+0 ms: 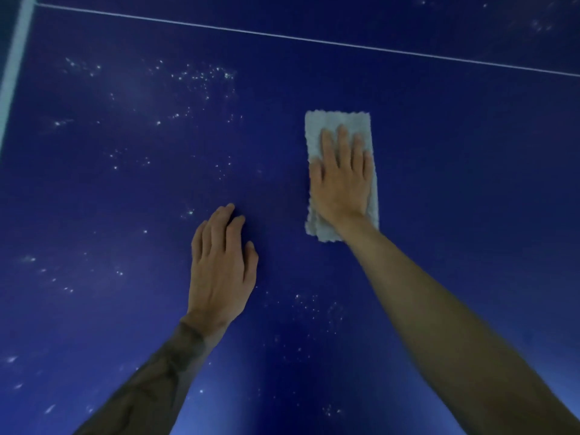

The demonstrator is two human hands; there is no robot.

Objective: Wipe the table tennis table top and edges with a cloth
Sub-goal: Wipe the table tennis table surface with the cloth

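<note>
Cloth [339, 125], folded to a long rectangle, is laid flat on the blue counter [455, 152], right of centre. Right hand [340, 183] is pressed on it, fingers [343, 142] straight, released. Left hand [221, 265] is rested on bare surface nearby, fingers relaxed, nothing grasped. White specks [201, 76] are scattered to the left; a white line [314, 41] is seen beyond.

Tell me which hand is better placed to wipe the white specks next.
Right. The right hand lies flat on the cloth; the left hand rests bare on the table top. White specks lie left of the cloth.
</note>
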